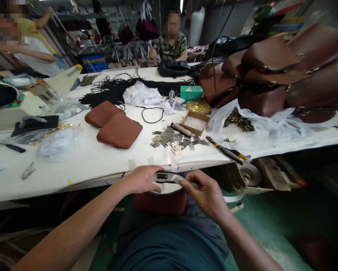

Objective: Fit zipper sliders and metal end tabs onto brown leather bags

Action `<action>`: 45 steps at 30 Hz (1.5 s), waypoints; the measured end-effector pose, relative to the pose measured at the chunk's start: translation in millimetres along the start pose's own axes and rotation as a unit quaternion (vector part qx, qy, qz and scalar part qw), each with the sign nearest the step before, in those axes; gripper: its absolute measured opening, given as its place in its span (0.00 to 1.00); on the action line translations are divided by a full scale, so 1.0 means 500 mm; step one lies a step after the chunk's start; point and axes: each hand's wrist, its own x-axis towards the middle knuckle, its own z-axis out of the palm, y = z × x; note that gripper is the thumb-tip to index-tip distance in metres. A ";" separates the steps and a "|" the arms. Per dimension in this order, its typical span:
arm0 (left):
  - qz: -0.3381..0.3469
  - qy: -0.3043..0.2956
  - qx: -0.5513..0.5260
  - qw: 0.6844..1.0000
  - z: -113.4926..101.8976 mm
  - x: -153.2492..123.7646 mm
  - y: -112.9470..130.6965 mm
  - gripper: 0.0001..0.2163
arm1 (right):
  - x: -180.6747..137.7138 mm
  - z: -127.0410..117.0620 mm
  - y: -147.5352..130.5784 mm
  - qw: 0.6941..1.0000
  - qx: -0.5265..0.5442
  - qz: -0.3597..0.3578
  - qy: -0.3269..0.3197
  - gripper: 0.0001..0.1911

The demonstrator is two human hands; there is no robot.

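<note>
A red-brown leather bag [160,204] sits on my lap at the table's front edge, its mouth facing up and showing a pale lining. My left hand [140,180] grips the left side of its rim, thumb inside and fingers over the far edge. A small dark metal plate [161,176] is set in the far inner wall beside those fingers. My right hand [205,190] is closed, pinching the right side of the rim; its fingertips are partly hidden. Past the right wrist a white tape strip [235,197] curves toward a tape roll [249,175].
On the white table [101,171] lie two brown leather pieces [119,131], loose metal plates [169,137], black-and-yellow pliers [225,149] and a box of gold fittings [197,106]. Brown bags [270,71] are piled at right. A person [171,43] sits across; others stand at the far left.
</note>
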 end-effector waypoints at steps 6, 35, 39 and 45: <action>-0.023 0.006 -0.012 1.000 -0.003 -0.007 -0.003 0.31 | 0.025 0.124 -0.032 0.983 -0.176 -0.035 -0.042 0.06; 0.027 0.021 0.098 0.995 0.008 0.011 0.021 0.13 | 0.033 0.116 -0.022 0.959 -0.273 -0.043 -0.068 0.09; 0.033 0.026 0.137 0.990 0.008 0.010 0.026 0.13 | 0.029 0.110 -0.026 0.957 -0.274 -0.051 -0.080 0.10; 0.039 0.022 0.185 0.982 0.018 0.005 0.046 0.10 | 0.030 0.101 -0.029 0.957 -0.269 -0.050 -0.097 0.09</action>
